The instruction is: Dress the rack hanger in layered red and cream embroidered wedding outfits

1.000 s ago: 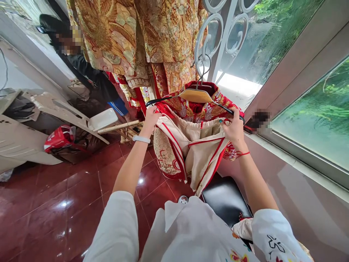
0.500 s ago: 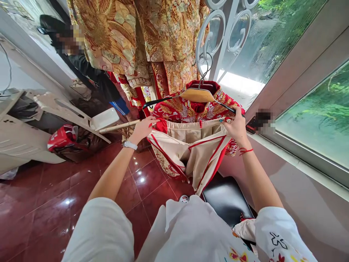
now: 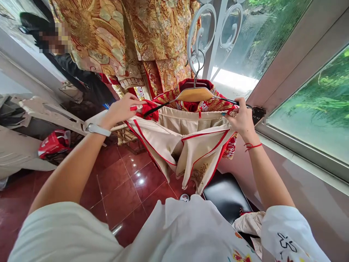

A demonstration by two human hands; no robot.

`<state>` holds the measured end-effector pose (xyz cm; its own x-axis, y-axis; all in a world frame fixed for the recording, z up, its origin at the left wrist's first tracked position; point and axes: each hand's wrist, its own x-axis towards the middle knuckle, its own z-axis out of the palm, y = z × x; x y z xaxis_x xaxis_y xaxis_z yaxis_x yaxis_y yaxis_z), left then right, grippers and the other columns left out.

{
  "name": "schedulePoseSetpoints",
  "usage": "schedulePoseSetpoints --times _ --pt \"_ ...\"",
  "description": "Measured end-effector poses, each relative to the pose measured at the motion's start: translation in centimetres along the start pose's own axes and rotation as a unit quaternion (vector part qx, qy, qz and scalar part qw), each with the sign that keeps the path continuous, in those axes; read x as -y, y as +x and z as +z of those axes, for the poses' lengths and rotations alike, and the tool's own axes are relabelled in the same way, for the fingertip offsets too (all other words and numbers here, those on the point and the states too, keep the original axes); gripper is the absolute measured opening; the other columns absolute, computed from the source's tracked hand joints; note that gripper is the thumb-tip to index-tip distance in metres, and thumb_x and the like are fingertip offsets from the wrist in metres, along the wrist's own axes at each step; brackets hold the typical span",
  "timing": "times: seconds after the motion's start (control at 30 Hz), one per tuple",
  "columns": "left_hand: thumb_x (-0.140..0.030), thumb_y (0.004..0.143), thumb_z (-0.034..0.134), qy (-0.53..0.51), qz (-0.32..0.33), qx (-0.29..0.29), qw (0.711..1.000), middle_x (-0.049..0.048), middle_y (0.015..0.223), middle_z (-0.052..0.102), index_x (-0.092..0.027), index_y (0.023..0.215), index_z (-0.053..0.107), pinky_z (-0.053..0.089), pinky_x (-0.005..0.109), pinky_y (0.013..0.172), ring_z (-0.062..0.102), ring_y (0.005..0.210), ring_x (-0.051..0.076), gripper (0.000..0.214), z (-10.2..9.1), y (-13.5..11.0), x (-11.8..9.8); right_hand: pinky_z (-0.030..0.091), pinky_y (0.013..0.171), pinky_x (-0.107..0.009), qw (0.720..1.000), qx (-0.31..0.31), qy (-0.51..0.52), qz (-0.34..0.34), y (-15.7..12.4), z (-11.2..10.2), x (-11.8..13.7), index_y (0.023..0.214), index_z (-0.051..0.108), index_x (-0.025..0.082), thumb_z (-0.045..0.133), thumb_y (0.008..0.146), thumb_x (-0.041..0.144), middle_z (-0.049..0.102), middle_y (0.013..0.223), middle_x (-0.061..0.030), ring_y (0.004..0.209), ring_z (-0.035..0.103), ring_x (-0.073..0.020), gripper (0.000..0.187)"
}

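Note:
A cream skirt with red trim (image 3: pixel 207 145) spreads open between my hands, its waistband at the top. My left hand (image 3: pixel 122 109) pinches the red left end of the waistband, stretched out past the hanger's left tip. On the other side my right hand (image 3: pixel 243 120) grips the waistband's right end, up against the hanger's right arm. The hanger (image 3: pixel 196 94) has a wooden middle, dark arms and a metal hook. It hangs in front of a red jacket with gold embroidery (image 3: pixel 188 84), whose lower part the skirt mostly hides.
Gold embroidered garments (image 3: pixel 160 32) hang behind a white scrolled metal frame (image 3: pixel 203 32). A window (image 3: pixel 308 120) runs along the right, with a phone (image 3: pixel 257 115) on its sill. Below stands a black seat (image 3: pixel 226 196). A person in dark clothes (image 3: pixel 81 78) and a red bag (image 3: pixel 54 143) are at left.
My left hand has moved left and up, pulling the waistband end outward past the hanger tip. The skirt is stretched wider. My right hand still grips its end. The view has shifted slightly.

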<state>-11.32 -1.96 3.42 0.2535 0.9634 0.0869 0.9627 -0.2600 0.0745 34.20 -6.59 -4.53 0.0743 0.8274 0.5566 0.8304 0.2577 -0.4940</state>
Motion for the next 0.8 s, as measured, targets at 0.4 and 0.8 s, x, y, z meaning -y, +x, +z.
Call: schedulePoseSetpoints --times 0.4,0.8 --pt "-0.003 0.092 0.04 0.109 0.041 -0.043 0.992 0.015 0.123 0.063 -0.011 0.132 0.063 0.047 0.041 0.097 0.061 0.113 0.027 0.047 -2.4 0.6 -12.5 0.04 0.065 -0.036 0.999 0.017 -0.037 -0.02 -0.9 -0.7 -0.1 0.145 0.04 0.017 0.057 0.085 0.029 0.057 0.072 -0.0036 0.062 0.052 -0.0234 0.063" --pt "-0.025 0.102 0.036 0.09 0.051 -0.079 0.992 0.0141 0.117 0.072 -0.018 0.121 0.07 0.051 0.036 0.08 0.068 0.106 0.03 0.039 1.9 1.9 -13.7 0.053 0.067 -0.039 0.998 0.015 0.058 0.003 -1.5 -3.1 -3.5 0.162 0.015 0.023 0.066 0.08 0.034 0.068 0.118 -0.0136 0.073 0.064 -0.0228 0.097"
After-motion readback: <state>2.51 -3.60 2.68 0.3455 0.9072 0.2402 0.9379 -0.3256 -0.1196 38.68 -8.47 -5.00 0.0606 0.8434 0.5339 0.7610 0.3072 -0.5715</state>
